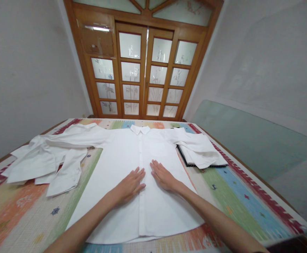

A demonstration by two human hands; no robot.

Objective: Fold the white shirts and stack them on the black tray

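On the white button-up shirt (120, 151), lying near to far, the left hand (130, 184) meets the placket (141, 218), right hand (164, 176) just right — fingers (156, 168) flat, gripping nothing.

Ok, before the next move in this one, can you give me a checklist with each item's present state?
1. Shirt laid front up: ok, the placket shows down the middle.
2. Collar at the far end: ok.
3. Left hand free of any grip: ok, it rests on the shirt with fingers extended.
4. Right hand free of any grip: ok, it lies flat on the shirt.
5. Dark item clear of white fabric: not ok, white fabric lies over it.
6. Shirt's underside smooth: cannot tell, it is hidden.
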